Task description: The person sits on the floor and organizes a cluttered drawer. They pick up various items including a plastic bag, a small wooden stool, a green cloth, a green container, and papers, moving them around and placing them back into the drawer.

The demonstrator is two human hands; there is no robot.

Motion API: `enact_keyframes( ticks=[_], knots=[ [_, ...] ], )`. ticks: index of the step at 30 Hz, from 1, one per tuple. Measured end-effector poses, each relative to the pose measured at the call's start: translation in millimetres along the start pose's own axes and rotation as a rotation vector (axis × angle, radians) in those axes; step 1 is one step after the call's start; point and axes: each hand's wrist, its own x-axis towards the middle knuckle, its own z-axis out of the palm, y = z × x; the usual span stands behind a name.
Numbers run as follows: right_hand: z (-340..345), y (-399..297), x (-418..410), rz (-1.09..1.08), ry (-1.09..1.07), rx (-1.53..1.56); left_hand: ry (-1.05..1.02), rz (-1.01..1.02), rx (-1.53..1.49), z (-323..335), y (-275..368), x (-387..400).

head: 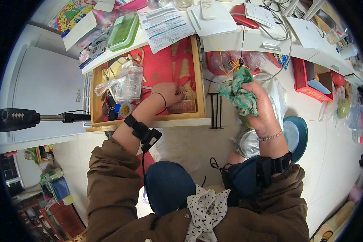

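An open wooden drawer (201,90) holds a red fabric bag (157,65), plastic bags with small items (130,84), a roll of tape (125,109) and a brown box or booklet (182,106). My left hand (166,95) reaches into it, fingers bent downward at a small shiny object near the brown piece; whether it grips that object is unclear. Right of the drawer, my right hand (260,101) holds a crumpled green and white cloth (242,90) above the floor.
On the white desk lie a printed paper (166,28), a green-lidded plastic container (123,31), a white router (211,19) and cables. Below stand a red basket (211,62), a red box (313,80) and a teal basin (302,139). A black-handled pole (51,117) extends towards the drawer's left side.
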Motion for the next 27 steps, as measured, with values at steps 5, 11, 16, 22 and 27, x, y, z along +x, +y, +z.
enact_keyframes(
  ticks=[5, 11, 16, 22, 27],
  knots=[
    [0.8, 2.9, 0.7, -0.009, 0.026, -0.028, 0.007, 0.05, -0.222, -2.1, -20.5, 5.5],
    [0.0, 5.6, 5.0, 0.022, 0.051, -0.076, 0.175, -0.227, -1.277, -12.7, -38.7, 11.5],
    [3.6, 7.6, 5.2, 0.019, 0.05, -0.095, 0.298, -0.337, -1.41, -7.0, -36.1, 27.1],
    [3.3, 6.5, 4.1, 0.02, 0.037, -0.101, 0.22, 0.041, -1.06, 1.8, -42.1, 19.4],
    [2.5, 6.2, 2.8, 0.03, 0.052, -0.127, -0.125, 0.466, -0.354, 2.8, -30.1, -15.4]
  ],
)
